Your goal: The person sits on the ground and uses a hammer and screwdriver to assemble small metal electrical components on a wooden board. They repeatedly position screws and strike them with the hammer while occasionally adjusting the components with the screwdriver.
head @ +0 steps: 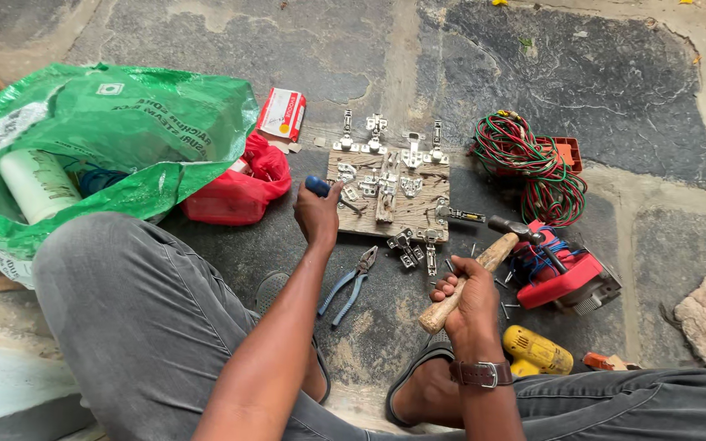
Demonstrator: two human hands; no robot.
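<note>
My left hand (317,214) grips a blue-handled screwdriver (319,187) whose tip rests near the left edge of a small wooden board (414,214). Several metal cabinet hinges (386,184) lie on and around the board. My right hand (469,296), with a brown watch strap at the wrist, holds a wooden-handled hammer (475,273) by its shaft, the dark head (516,230) raised just right of the board. Blue-handled pliers (351,286) lie on the stone floor between my hands.
A green plastic bag (124,131) with a white roll sits at left beside a red bag (243,188) and a small red-white box (282,114). A coil of red-green wire (533,163), a red power tool (569,273), a yellow drill (537,351) and loose nails lie at right.
</note>
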